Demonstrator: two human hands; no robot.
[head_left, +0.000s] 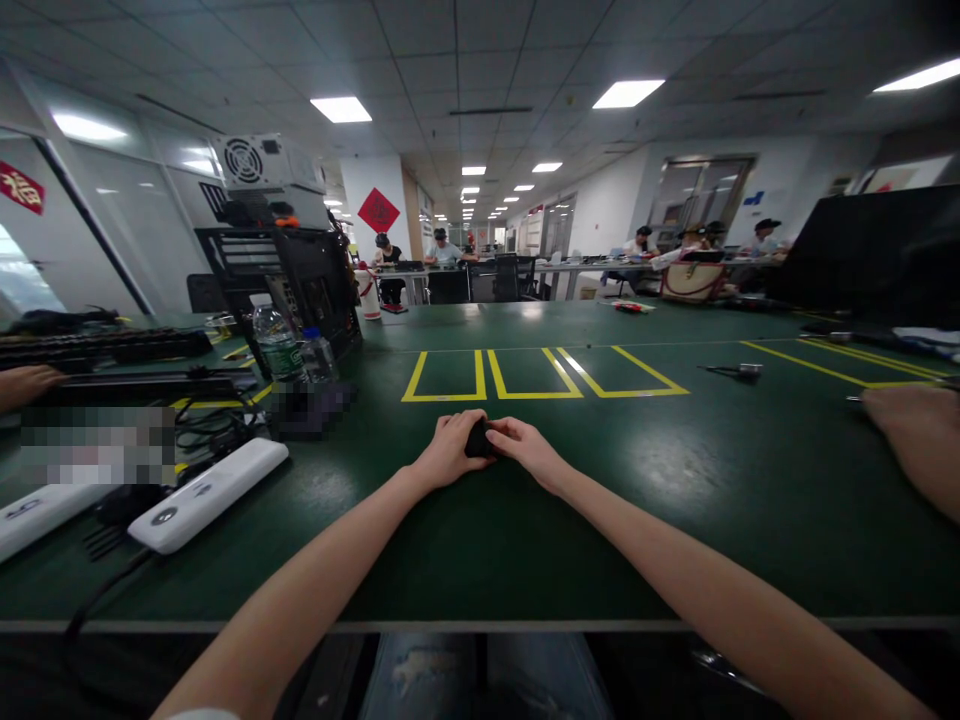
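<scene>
Between my hands, just over the green tabletop [600, 550], is a small black object [477, 440] whose kind I cannot make out. My left hand [450, 450] is closed around its left side, with fingers over the top and thumb below. From the right, my right hand [529, 450] pinches at its edge with thumb and fingertips. Much of the object is hidden by the fingers. Just beyond my hands, yellow tape outlines [442, 398] mark several shapes on the table.
White power strips [217, 490] with black cables lie at left. Behind them stand a plastic bottle [276, 345] and an open black computer case [315, 270]. A black cable-like item [739, 371] lies at right. Other people's hands rest at the far left [30, 385] and right [915, 430].
</scene>
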